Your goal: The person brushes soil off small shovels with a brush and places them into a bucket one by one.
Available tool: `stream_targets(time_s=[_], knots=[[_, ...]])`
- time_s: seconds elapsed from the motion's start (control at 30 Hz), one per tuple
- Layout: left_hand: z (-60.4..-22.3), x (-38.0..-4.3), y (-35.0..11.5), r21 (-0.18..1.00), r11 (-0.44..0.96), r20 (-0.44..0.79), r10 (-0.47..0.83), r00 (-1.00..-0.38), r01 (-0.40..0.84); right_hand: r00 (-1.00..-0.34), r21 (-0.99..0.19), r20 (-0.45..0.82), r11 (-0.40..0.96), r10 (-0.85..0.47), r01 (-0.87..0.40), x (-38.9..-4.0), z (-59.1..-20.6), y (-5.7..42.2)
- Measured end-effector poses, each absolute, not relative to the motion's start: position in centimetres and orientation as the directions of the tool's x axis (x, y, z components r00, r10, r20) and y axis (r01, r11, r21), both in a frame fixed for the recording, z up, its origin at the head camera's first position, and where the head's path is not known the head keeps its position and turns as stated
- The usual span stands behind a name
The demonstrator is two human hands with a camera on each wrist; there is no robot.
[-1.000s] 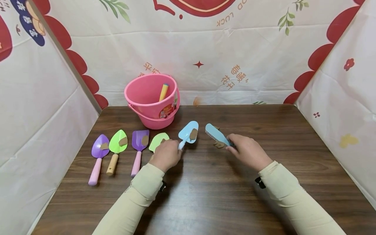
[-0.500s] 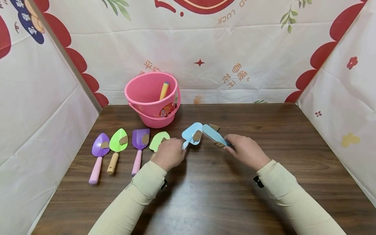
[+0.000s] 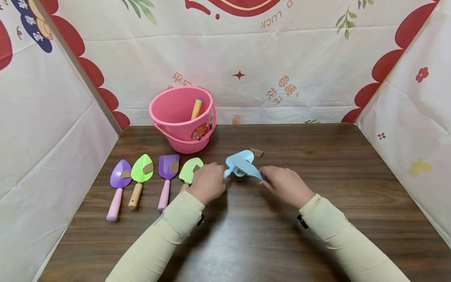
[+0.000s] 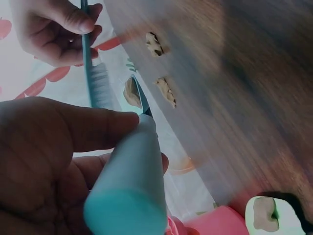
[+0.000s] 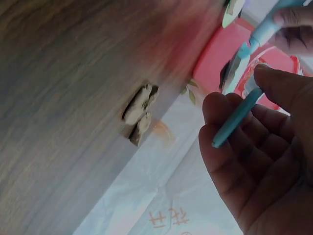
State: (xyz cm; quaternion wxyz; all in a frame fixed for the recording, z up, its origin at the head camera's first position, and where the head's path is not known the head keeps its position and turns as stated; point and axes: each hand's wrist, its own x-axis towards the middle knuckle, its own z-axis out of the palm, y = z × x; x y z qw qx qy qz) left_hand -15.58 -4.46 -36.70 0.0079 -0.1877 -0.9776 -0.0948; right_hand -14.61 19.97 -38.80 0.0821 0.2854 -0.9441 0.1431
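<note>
My left hand [image 3: 208,183] grips the handle of a light-blue toy shovel [image 3: 248,154], its blade pointing away and right. A blue brush [image 3: 245,166] is pinched in my right hand [image 3: 287,186]; its head overlaps the shovel blade in the head view, bristles toward it. In the left wrist view the shovel handle [image 4: 132,171] fills the thumb and finger grasp, and a brown scrap [image 4: 132,92] shows at the blade. Another brown scrap [image 3: 258,152] lies on the table just behind the shovel. The brush hides most of the blade.
To the left lie a purple shovel [image 3: 120,174], a green shovel [image 3: 140,172], a purple square shovel [image 3: 168,167] and a pale green shovel [image 3: 190,168], each with a brown scrap. A pink bucket [image 3: 186,137] holding a yellow handle [image 3: 196,109] stands behind them.
The shovel has moved right and the brush has swept left until its head lies over the blade. My two hands have come closer together.
</note>
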Motion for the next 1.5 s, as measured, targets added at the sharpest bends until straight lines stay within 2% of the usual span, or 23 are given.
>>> stream_targets(time_s=[0.2, 0.4, 0.8, 1.5], knots=[[-36.3, -15.6, -4.2, 0.200, 0.907, 0.061, 0.366, -0.928, 0.371, -0.807, -0.187, 0.253, 0.792, -0.533, -0.582, -14.5, -39.0, 19.6], [-36.2, -15.8, -4.3, 0.197, 0.910, 0.060, 0.360, -0.931, 0.365, -0.825, -0.181, 0.279, 0.817, -0.491, -0.548, -14.7, -38.8, 19.8], [-36.0, -15.8, -4.6, 0.211, 0.913, 0.020, 0.353, -0.935, 0.349, -0.859, -0.201, 0.240, 0.842, -0.453, -0.501, -15.3, -39.4, 20.3], [-36.1, -15.7, -4.9, 0.195, 0.914, 0.022, 0.360, -0.933, 0.357, -0.868, -0.189, 0.251, 0.858, -0.428, -0.478, -15.9, -39.5, 20.8]])
